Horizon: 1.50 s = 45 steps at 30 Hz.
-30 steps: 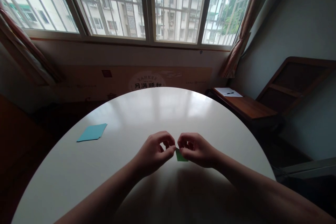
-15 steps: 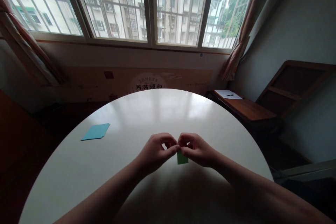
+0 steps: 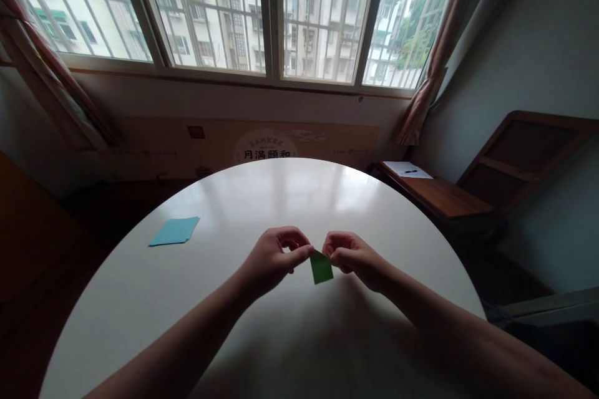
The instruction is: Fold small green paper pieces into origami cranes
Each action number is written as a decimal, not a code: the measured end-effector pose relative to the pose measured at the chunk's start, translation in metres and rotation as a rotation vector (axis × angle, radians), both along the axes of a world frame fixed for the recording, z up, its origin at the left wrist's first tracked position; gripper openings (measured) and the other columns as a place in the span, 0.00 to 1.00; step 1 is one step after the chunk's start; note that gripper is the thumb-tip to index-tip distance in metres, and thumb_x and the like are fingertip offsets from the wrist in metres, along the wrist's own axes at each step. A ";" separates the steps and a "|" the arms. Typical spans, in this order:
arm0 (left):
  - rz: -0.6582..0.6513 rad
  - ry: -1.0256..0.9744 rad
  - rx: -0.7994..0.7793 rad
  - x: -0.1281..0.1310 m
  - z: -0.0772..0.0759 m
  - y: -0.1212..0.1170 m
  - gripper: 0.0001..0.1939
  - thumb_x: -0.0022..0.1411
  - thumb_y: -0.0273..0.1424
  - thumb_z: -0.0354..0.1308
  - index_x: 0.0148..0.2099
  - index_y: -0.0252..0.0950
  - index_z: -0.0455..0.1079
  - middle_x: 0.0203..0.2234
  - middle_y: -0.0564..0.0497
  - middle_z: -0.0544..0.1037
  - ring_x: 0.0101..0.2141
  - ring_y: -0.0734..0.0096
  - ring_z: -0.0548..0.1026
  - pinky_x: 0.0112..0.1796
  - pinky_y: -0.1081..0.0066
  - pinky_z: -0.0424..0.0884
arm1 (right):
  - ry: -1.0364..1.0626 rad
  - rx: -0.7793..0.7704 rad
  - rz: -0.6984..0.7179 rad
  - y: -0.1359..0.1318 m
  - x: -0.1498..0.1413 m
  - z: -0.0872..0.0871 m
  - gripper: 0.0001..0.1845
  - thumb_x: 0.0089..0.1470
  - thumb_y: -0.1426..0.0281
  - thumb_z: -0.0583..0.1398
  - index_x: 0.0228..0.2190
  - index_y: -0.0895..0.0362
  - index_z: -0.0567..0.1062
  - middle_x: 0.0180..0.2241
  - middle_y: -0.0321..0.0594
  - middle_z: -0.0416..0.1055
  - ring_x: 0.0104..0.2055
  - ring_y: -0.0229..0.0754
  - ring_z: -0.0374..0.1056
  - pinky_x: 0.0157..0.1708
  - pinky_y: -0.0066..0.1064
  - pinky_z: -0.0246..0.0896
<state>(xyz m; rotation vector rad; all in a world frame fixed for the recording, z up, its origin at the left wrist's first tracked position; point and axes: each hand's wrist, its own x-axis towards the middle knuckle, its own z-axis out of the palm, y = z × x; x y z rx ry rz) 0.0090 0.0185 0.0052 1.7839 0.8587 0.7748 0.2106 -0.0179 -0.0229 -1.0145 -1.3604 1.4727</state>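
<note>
A small piece of green paper (image 3: 322, 269) hangs between my two hands, just above the white table. My left hand (image 3: 279, 259) pinches its upper left corner between thumb and forefinger. At the paper's right edge, the curled fingers and thumb of my right hand (image 3: 352, 257) grip it too. A slanted top edge shows on the paper, so its outline is not a plain square. The fingertips cover its upper corners.
Sheets of light blue paper (image 3: 175, 231) lie on the left of the round white table (image 3: 243, 199). To the right, beyond the table's edge, a wooden side table (image 3: 449, 190) bears white paper (image 3: 397, 168) with a pen (image 3: 411, 171). A barred window stands behind.
My hands have drawn slightly apart after meeting at the paper's top, and more of the green paper shows. The whole view has shifted a little.
</note>
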 end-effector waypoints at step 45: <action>0.044 -0.115 -0.077 -0.002 0.005 -0.002 0.13 0.53 0.38 0.65 0.29 0.32 0.73 0.20 0.54 0.72 0.21 0.76 0.67 0.20 0.76 0.66 | -0.327 0.190 0.136 0.002 0.013 -0.002 0.02 0.48 0.74 0.57 0.25 0.59 0.69 0.24 0.33 0.63 0.27 0.36 0.56 0.27 0.27 0.50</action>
